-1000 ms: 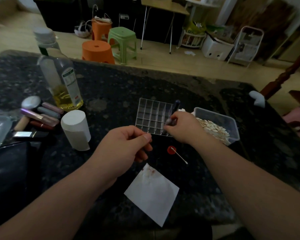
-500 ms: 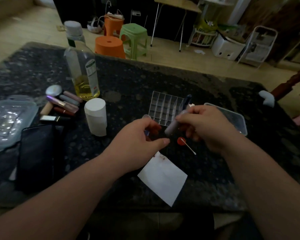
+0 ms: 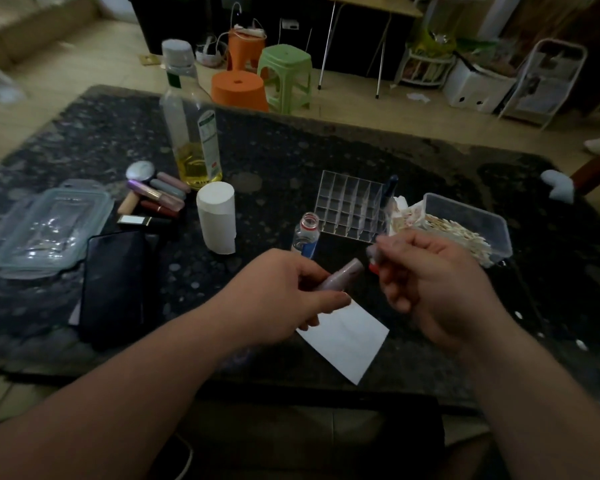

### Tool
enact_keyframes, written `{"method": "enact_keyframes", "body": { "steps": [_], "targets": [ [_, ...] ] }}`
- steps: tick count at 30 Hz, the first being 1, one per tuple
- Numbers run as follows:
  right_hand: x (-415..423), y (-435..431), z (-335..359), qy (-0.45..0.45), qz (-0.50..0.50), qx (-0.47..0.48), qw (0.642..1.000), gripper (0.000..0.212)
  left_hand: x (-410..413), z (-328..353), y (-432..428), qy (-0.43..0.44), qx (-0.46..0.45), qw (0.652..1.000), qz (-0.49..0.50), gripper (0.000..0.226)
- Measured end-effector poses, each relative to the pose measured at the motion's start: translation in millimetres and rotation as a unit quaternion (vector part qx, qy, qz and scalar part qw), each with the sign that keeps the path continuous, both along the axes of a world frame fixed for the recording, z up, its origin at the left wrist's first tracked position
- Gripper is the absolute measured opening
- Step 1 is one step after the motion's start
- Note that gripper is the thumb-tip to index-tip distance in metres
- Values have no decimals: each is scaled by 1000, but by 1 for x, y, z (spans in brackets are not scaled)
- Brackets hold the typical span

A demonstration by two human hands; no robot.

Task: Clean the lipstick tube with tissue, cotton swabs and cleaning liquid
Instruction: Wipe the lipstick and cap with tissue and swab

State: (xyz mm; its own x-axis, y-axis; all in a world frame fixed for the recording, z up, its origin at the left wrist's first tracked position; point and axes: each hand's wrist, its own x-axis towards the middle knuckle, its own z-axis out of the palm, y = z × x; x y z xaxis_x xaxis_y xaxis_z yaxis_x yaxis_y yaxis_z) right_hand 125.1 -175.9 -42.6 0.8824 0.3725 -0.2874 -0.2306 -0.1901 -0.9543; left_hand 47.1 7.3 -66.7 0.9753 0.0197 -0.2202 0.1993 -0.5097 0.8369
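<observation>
My left hand [image 3: 284, 296] grips a pinkish-purple lipstick tube [image 3: 342, 278] just above the table, its far end pointing up and right. My right hand [image 3: 430, 282] is a little to the right of it, fingers curled, pinching a small greyish piece [image 3: 373, 251] that looks like the tube's cap; it is blurred. A white tissue sheet [image 3: 350, 341] lies flat under and between the hands. A small open bottle of clear liquid [image 3: 307, 233] stands just beyond the left hand. A clear box of cotton swabs [image 3: 468, 223] sits behind the right hand.
A clear grid organizer [image 3: 347, 206] stands behind the small bottle. To the left are a tissue roll [image 3: 217, 216], a tall bottle of yellow liquid [image 3: 191, 140], several lipsticks [image 3: 156, 199], a dark phone [image 3: 113, 282] and a clear plastic lid [image 3: 45, 226].
My right hand brought the tube from the organizer toward me. The left hand now grips the tube, and the right hand has drawn away with the small piece.
</observation>
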Motion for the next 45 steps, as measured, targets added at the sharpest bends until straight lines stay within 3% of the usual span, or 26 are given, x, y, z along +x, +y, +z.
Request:
{"method": "enact_keyframes", "body": {
  "steps": [3, 7, 10, 18, 32, 42, 45],
  "targets": [
    [14, -7, 3, 26, -24, 55, 998, 20, -1, 0, 4, 5, -25, 999, 24, 19],
    [28, -13, -7, 82, -8, 84, 993, 2, 3, -3, 6, 19, -63, 997, 43, 21],
    [35, -14, -14, 88, 33, 63, 994, 13, 9, -8, 6, 37, -81, 994, 70, 21],
    [43, -5, -20, -35, 63, -64, 995, 16, 32, -35, 13, 36, 97, 990, 101, 10],
    [51, -5, -35, -119, 133, -193, 965, 46, 50, -79, 12, 44, 152, 976, 152, 28],
    [39, -9, -31, -232, 182, -227, 928, 57, 36, -61, 17, 116, 203, 965, 115, 85],
    [31, -6, -29, -213, 191, -210, 935, 66, 13, -30, 15, 70, 256, 959, 96, 47]
  ]
}}
